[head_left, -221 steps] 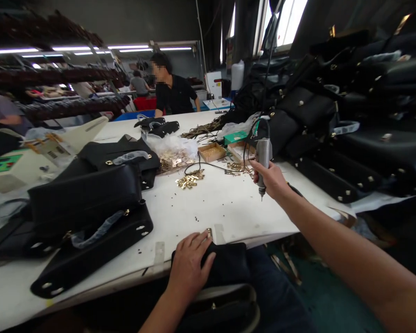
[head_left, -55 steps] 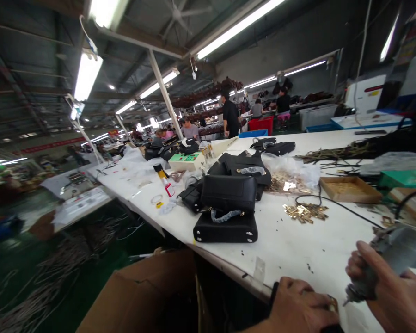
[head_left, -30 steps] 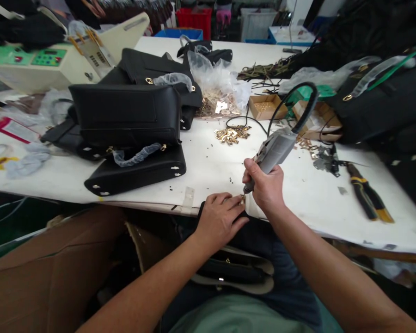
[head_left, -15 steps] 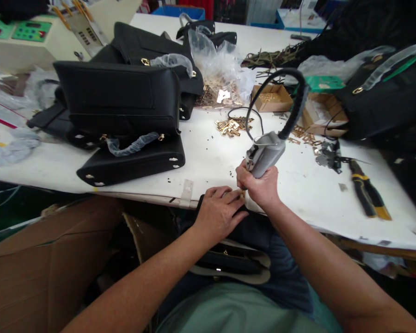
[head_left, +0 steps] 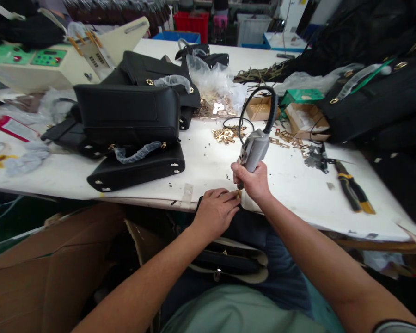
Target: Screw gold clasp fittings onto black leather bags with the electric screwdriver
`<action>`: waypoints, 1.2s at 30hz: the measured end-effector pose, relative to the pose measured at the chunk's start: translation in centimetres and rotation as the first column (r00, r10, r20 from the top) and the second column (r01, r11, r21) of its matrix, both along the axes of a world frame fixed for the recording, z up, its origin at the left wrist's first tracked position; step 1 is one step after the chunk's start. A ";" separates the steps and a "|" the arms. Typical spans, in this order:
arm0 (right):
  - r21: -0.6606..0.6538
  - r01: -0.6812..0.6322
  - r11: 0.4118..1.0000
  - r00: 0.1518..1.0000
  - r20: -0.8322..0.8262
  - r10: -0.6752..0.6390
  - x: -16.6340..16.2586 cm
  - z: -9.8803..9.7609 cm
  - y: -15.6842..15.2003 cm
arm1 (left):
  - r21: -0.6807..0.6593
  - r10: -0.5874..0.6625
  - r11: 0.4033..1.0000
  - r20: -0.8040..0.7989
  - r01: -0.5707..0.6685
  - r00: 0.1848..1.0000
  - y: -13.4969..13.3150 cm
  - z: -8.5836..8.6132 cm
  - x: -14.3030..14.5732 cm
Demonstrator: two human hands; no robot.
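My right hand (head_left: 255, 181) is wrapped round a grey electric screwdriver (head_left: 258, 150), tip down, with a black cable (head_left: 274, 108) looping from its top. The tip meets a small gold metal fitting (head_left: 239, 194) at the table's front edge. My left hand (head_left: 213, 210) lies flat beside it, fingers stretched over the edge of a black handbag (head_left: 249, 226), fingertips touching or close to the fitting. The bag rests on my lap, its mouth gaping toward me with a pale lining. Part of the bag under my left hand is hidden.
Black handbags (head_left: 125, 113) with plastic-wrapped handles are stacked at left on the white table (head_left: 208, 169). Loose gold fittings (head_left: 225, 134), a clear bag of metal pieces (head_left: 217, 99) and small cardboard boxes (head_left: 307, 122) lie behind. Pliers (head_left: 355, 189) rest at right; a carton (head_left: 55, 259) stands lower left.
The view has tilted up, bringing more of the background in. The screwdriver has come down onto the gold fitting, and my left thumb has drawn in closer to the fingers.
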State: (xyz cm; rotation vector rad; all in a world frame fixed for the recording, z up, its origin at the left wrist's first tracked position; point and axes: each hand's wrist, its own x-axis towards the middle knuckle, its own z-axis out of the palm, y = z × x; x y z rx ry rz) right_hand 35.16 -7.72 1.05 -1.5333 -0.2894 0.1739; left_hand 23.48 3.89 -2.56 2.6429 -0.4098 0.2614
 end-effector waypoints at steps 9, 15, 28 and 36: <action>0.243 0.119 0.963 0.983 0.111 -0.149 2.3 2.7 -2.5 | -0.039 0.050 0.998 -0.051 -0.052 0.997 -0.3 0.1 0.2; 0.297 0.277 0.914 0.938 0.122 -0.324 4.6 3.5 -7.9 | -0.119 0.082 0.989 -0.054 -0.088 0.995 -0.3 0.0 0.3; 0.164 0.457 0.874 0.878 0.076 -0.473 6.6 -0.7 -9.5 | -0.144 0.085 0.986 -0.032 -0.089 0.996 -0.3 0.0 0.6; 0.117 0.459 0.881 0.880 0.082 -0.469 6.3 -0.7 -9.3 | -0.145 0.064 0.987 -0.003 -0.064 0.998 -0.4 0.1 0.5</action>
